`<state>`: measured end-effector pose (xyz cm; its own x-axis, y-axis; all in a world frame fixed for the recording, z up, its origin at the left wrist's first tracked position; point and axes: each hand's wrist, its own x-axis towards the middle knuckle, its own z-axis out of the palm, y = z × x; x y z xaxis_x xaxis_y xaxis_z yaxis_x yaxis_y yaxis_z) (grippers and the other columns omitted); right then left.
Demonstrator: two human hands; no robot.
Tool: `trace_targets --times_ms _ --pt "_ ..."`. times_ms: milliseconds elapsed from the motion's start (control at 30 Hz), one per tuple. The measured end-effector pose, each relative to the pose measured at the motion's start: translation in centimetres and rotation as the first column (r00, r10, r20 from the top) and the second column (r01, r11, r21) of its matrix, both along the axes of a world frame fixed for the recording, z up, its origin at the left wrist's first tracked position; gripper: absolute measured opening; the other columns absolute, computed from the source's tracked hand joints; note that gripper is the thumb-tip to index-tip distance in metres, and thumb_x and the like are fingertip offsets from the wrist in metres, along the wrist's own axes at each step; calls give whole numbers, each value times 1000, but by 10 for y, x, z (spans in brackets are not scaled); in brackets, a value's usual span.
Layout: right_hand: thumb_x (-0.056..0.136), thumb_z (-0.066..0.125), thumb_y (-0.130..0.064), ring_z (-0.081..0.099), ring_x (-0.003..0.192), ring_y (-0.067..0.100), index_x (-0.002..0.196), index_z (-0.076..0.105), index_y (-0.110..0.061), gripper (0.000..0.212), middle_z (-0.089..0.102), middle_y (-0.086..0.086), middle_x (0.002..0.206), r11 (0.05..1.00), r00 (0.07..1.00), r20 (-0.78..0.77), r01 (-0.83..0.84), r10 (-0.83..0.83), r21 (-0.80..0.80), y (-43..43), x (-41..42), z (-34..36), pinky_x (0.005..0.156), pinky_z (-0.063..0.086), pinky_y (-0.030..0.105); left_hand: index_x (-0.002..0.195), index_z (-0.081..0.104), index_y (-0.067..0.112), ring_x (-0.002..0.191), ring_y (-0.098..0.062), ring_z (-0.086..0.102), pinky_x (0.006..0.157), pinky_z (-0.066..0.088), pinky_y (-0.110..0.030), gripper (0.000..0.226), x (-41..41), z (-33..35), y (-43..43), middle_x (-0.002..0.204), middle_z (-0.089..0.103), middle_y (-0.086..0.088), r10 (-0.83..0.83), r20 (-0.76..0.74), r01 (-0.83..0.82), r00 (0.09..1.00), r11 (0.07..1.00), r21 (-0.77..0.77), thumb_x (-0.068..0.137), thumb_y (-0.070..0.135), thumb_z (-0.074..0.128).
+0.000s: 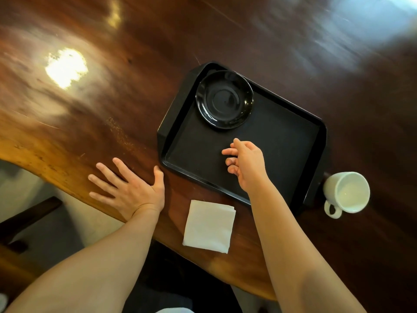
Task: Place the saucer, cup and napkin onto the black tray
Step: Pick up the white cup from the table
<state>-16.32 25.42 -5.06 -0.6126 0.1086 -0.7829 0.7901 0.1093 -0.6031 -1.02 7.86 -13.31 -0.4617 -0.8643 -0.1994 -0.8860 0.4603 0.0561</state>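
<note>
The glossy black round saucer (224, 99) already lies inside the rectangular black plastic tray (316, 141), tucked into the tray's far corner, which leaves most of the tray floor bare for the pieces that remain. The white ceramic cup (346, 192) with its loop handle stands upright on the dark polished wooden table (112, 86) just off the tray's right end, its open mouth showing it empty; it probably belongs on the saucer, so that placement looks like the next step. The folded white paper napkin (209, 226) lies flat on the table just off the tray's near edge, apart from the rim. The right hand (247, 164) hovers over the tray's bare middle, below the saucer, fingers loosely curled and holding nothing, well placed to swing toward the cup. The left hand (129, 188) rests flat on the table beside the tray's left end, fingers spread and empty, thumb close to the tray's corner, seemingly bracing.
</note>
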Motion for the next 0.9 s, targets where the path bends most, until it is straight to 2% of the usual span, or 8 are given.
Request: trace_targets --times_ms 233,500,900 --pt "104 51 -23 52 50 13 107 61 -5 21 72 12 87 995 994 -96 -41 50 93 34 27 5 41 41 22 162 17 18 157 -45 3 123 4 -67 100 -1 1 0 171 8 -18 7 -9 -7 1000 1000 1 86 77 43" --pt "104 52 -22 53 51 14 109 60 -6 18 71 12 89 988 989 -147 7 15 153 87 75 21 41 43 21 164 15 18 157 -44 0 123 1 -65 100 0 8 1 172 5 -17 10 -23 -9 1000 1000 22 89 78 41" --pt "104 51 -24 54 56 15 114 56 -12 16 69 13 96 959 976 -103 207 -190 192 160 116 27 45 43 23 165 11 14 157 -46 0 125 2 -62 96 17 12 25 171 4 -20 -66 -29 67 997 997 39 93 72 41"
